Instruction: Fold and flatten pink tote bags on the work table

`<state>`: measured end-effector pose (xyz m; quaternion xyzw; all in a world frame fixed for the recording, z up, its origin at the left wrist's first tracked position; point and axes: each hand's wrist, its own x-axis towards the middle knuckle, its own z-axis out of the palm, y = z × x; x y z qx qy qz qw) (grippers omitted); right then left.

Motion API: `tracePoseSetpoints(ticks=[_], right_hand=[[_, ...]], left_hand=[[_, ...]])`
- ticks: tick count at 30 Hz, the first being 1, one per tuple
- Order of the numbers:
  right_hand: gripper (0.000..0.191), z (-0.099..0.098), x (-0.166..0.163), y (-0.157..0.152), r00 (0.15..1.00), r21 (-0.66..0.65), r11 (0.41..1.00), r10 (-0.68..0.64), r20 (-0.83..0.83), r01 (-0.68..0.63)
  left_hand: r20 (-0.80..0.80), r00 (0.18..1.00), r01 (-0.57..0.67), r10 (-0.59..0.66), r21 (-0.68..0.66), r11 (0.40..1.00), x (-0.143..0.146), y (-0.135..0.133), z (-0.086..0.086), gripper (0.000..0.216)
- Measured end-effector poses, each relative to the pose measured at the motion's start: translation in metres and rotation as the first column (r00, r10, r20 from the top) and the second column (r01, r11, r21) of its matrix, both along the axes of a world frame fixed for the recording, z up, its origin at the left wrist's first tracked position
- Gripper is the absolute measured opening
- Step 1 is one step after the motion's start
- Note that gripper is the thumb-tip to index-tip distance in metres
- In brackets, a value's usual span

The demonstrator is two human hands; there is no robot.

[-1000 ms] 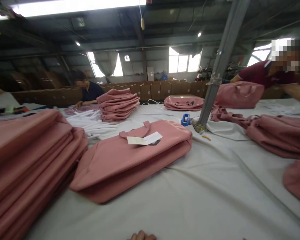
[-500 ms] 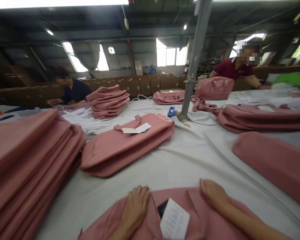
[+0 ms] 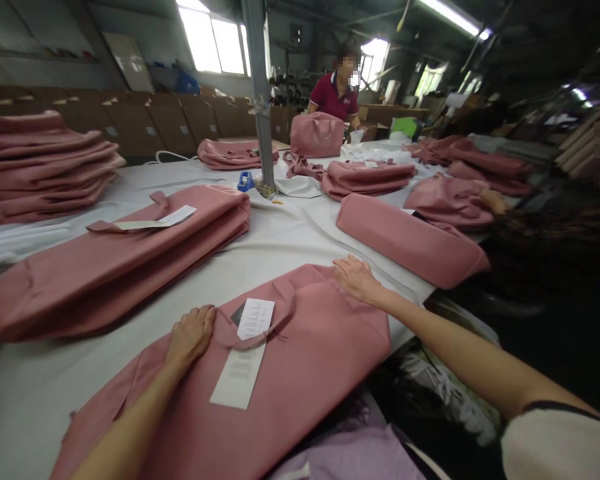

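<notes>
A pink handbag (image 3: 300,373) lies on its side at the table's near edge, its strap handle (image 3: 260,343) looped over the front. Under the handle hang white paper tags (image 3: 240,373), with a small dark tag partly behind them. My left hand (image 3: 193,335) is closed over the bag's far edge, left of the handle, with the fingertips partly hidden. At the bag's far right corner, my right hand (image 3: 356,277) rests flat with its fingers stretched out.
Another tagged pink bag (image 3: 130,253) lies beyond on the left. A stack of pink bags (image 3: 40,167) stands behind it. One more bag (image 3: 410,237) lies at right. A metal post (image 3: 260,100) rises by a blue tape dispenser (image 3: 245,181). A co-worker (image 3: 335,93) stands across; another person's hand (image 3: 494,201) touches a bag.
The view has swung right. The handbag shows more fully and turned at an angle. My right hand has moved to its far right corner, fingers spread; my left stays by the handle.
</notes>
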<state>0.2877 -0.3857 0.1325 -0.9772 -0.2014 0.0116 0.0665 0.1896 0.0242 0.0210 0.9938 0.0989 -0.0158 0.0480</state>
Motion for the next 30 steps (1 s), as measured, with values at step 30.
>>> tracePoseSetpoints(ticks=[30], right_hand=[[0.054, -0.141, -0.122, -0.045, 0.882, 0.265, 0.964, -0.139, 0.451, 0.016]], left_hand=[[0.199, 0.973, -0.109, 0.116, -0.046, 0.993, -0.016, -0.014, 0.021, 0.032]])
